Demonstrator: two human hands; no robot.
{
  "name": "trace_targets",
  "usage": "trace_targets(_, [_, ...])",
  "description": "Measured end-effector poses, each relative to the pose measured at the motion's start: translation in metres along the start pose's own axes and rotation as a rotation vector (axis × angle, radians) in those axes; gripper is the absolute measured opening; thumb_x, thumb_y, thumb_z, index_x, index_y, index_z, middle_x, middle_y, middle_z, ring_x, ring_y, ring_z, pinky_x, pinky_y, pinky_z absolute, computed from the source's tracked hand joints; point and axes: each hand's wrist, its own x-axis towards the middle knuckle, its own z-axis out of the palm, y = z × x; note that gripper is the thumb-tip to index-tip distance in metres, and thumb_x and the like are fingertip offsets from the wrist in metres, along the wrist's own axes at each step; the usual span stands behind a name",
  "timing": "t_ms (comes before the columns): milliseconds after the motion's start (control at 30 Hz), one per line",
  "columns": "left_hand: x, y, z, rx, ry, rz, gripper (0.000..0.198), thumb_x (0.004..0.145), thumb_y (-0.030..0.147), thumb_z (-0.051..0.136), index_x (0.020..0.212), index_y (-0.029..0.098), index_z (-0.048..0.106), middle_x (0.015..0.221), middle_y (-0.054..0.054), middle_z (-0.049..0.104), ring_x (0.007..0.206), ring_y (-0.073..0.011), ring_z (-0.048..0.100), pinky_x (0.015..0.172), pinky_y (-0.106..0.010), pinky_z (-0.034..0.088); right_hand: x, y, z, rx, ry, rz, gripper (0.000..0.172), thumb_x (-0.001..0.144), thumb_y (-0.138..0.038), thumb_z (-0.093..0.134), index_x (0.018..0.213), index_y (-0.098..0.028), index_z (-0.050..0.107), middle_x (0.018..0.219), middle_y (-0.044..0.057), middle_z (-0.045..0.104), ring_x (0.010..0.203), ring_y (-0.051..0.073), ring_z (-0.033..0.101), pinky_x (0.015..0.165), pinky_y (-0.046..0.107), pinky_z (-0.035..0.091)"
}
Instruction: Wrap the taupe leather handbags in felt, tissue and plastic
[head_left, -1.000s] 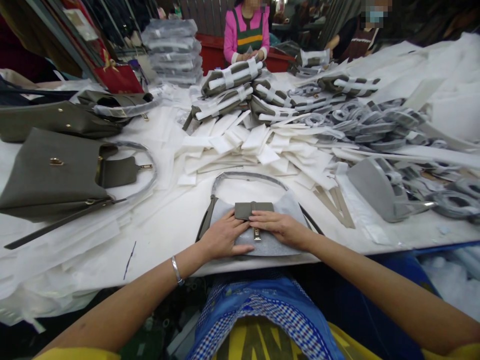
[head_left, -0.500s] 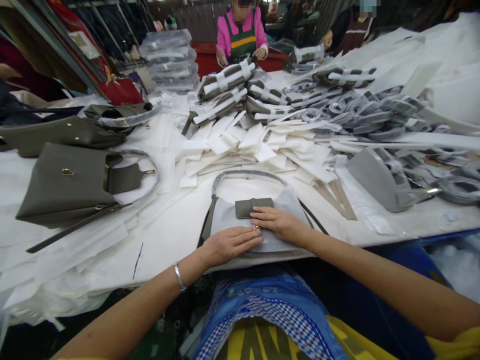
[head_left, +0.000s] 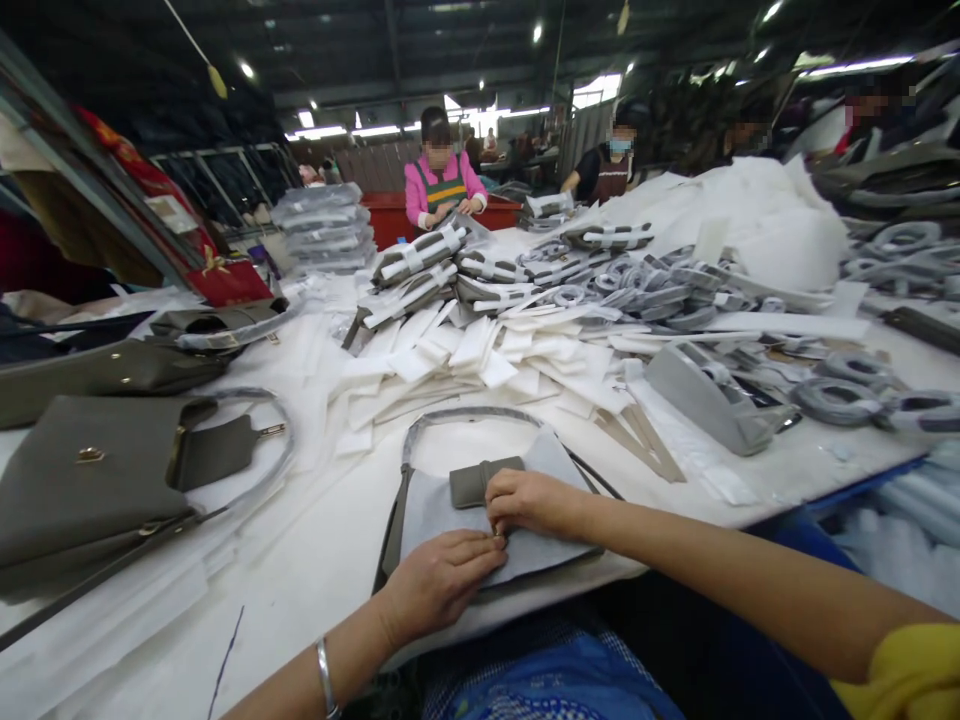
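Observation:
In front of me on the table lies an olive-grey handbag (head_left: 388, 545) with a pale grey sheet (head_left: 427, 520) over its front. Its wrapped handle (head_left: 457, 412) arches away from me, and a short olive flap (head_left: 469, 484) rests on top of the sheet. My left hand (head_left: 444, 578) lies on the sheet with fingers stretched out, tips beside a small gold clasp (head_left: 499, 535). Bent fingers of my right hand (head_left: 536, 502) close at that clasp, just beside the flap; the fingertips are partly hidden.
Another olive handbag (head_left: 112, 480) lies at the left with its flap out. White foam strips (head_left: 480, 350) are heaped beyond my bag. Wrapped straps (head_left: 652, 290) and a grey-covered bag (head_left: 697, 395) lie to the right. A co-worker (head_left: 442, 185) in pink stands across the table.
My view has tilted up, showing more of the hall. My right hand's fingers, stretched flat before, have curled in at the clasp. My left hand still rests on the sheet.

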Motion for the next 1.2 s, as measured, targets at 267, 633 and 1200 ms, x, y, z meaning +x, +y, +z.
trace_targets(267, [0.002, 0.002, -0.003, -0.024, -0.046, -0.039, 0.05, 0.09, 0.007, 0.047, 0.139, 0.02, 0.05, 0.136, -0.008, 0.063, 0.128, -0.0201, 0.056, 0.11, -0.036, 0.048, -0.002, 0.009, 0.015, -0.064, -0.023, 0.002, 0.007, 0.09, -0.021, 0.068, 0.089, -0.018, 0.074, 0.094, 0.004, 0.068, 0.093, 0.016, 0.06, 0.081, 0.025, 0.049])
trace_targets(633, [-0.003, -0.003, 0.001, -0.026, -0.033, -0.024, 0.052, 0.09, 0.008, 0.048, 0.141, 0.02, 0.049, 0.138, -0.008, 0.062, 0.13, -0.0212, 0.055, 0.11, -0.039, 0.049, -0.001, -0.007, -0.024, -0.162, 0.047, 0.265, 0.012, 0.09, -0.033, 0.068, 0.087, -0.023, 0.075, 0.088, -0.001, 0.074, 0.086, 0.013, 0.067, 0.08, 0.02, 0.051])
trace_targets(1200, [0.0, 0.002, -0.003, -0.04, 0.085, 0.004, 0.044, 0.091, 0.01, 0.05, 0.134, 0.017, 0.056, 0.134, -0.007, 0.065, 0.125, -0.0203, 0.058, 0.107, -0.037, 0.051, -0.083, 0.031, -0.132, -0.654, 0.173, 1.042, 0.05, 0.097, -0.018, 0.039, 0.147, -0.021, 0.046, 0.129, 0.016, 0.065, 0.107, 0.036, 0.066, 0.087, 0.047, 0.052])
